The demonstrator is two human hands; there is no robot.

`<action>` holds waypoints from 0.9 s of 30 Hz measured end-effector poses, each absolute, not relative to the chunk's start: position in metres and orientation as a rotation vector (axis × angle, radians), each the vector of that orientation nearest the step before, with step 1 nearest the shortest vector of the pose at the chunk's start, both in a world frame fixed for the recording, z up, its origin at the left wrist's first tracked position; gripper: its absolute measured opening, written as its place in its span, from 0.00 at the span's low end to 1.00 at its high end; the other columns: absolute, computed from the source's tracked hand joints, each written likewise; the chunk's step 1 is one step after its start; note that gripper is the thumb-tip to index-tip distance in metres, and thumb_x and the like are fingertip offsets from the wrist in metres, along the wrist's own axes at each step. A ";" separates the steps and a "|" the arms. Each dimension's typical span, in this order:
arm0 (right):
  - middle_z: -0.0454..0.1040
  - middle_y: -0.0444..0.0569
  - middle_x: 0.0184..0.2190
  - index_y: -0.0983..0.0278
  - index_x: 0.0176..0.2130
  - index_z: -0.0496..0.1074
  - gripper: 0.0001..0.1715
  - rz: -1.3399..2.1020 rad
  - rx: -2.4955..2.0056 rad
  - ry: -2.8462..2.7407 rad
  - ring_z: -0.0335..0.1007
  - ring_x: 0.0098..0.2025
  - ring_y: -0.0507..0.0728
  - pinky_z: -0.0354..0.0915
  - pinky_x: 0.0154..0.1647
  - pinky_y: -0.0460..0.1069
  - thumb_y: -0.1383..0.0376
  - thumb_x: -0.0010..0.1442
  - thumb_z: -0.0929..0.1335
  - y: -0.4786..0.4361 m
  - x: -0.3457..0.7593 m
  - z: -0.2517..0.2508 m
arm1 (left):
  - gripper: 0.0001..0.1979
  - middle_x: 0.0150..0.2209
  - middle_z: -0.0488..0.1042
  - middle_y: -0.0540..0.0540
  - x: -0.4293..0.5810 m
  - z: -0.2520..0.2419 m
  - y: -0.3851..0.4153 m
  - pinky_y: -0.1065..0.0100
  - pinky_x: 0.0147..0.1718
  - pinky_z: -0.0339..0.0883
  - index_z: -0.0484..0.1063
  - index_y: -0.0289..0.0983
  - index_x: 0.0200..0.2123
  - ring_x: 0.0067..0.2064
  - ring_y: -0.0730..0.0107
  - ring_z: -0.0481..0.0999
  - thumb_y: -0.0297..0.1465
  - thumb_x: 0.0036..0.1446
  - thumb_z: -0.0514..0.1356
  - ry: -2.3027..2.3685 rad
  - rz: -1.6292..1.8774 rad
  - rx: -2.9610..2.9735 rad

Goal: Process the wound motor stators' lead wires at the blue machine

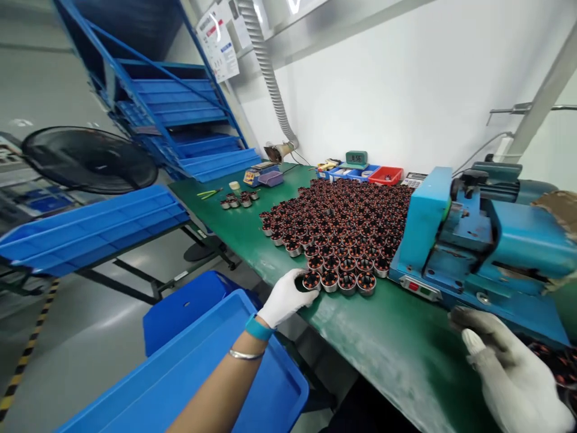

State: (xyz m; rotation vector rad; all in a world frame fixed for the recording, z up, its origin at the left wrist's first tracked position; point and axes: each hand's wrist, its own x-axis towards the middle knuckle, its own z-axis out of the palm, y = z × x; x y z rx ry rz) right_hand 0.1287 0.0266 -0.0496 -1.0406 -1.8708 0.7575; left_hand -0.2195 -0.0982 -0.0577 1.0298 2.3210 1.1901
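My left hand (291,296), in a white glove, has its thumb and fingers around a motor stator (311,280) at the near left corner of a large group. That stator is a round metal ring with copper windings and a black inside, standing on the green table. Many more stators (351,216) stand packed in rows behind and beside it. At the lower right, my right hand (509,367), also gloved, is over the table in front of the blue machine (478,234). Its fingers are bent, with the thumb apart, and nothing shows between them.
Below the near edge of the green table (383,337) sits a blue tray (180,367). More stators (556,364) lie at the right edge. Pliers (210,193), a small group of stators (241,199), a red bin (386,175) and a clock (356,159) stand farther back. A fan (90,159) is left.
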 end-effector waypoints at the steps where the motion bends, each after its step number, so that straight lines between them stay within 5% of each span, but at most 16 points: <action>1: 0.78 0.51 0.37 0.54 0.42 0.75 0.15 0.789 -1.023 -1.898 0.75 0.31 0.60 0.71 0.23 0.49 0.52 0.58 0.68 0.025 0.128 -0.049 | 0.20 0.26 0.78 0.48 -0.218 -0.058 -0.099 0.61 0.28 0.73 0.72 0.36 0.41 0.26 0.59 0.78 0.33 0.41 0.66 2.330 1.190 1.010; 7: 0.73 0.49 0.43 0.55 0.45 0.71 0.12 0.885 -0.858 -2.031 0.73 0.42 0.59 0.72 0.42 0.52 0.56 0.61 0.65 0.015 0.121 -0.045 | 0.25 0.42 0.78 0.40 -0.192 -0.047 -0.107 0.56 0.46 0.71 0.67 0.35 0.41 0.44 0.53 0.79 0.38 0.39 0.67 2.429 1.497 0.830; 10: 0.72 0.49 0.45 0.56 0.46 0.70 0.13 0.993 -0.853 -2.101 0.72 0.45 0.59 0.70 0.46 0.53 0.59 0.60 0.66 0.006 0.114 -0.039 | 0.28 0.40 0.79 0.41 -0.151 -0.031 -0.097 0.57 0.46 0.73 0.66 0.36 0.42 0.43 0.55 0.79 0.36 0.36 0.69 2.138 1.663 0.880; 16: 0.67 0.51 0.52 0.59 0.57 0.63 0.37 1.021 -0.929 -1.953 0.70 0.48 0.60 0.69 0.49 0.54 0.63 0.47 0.72 -0.001 0.112 -0.021 | 0.28 0.41 0.79 0.42 -0.061 -0.009 -0.030 0.58 0.43 0.75 0.67 0.35 0.43 0.42 0.55 0.80 0.29 0.35 0.69 1.541 1.389 1.208; 27: 0.70 0.54 0.45 0.64 0.49 0.69 0.26 0.940 -1.119 -1.364 0.71 0.46 0.60 0.69 0.51 0.55 0.63 0.50 0.70 0.039 0.125 -0.014 | 0.23 0.46 0.78 0.40 -0.001 -0.001 0.045 0.55 0.50 0.71 0.72 0.34 0.44 0.48 0.53 0.77 0.30 0.41 0.67 1.177 1.246 1.484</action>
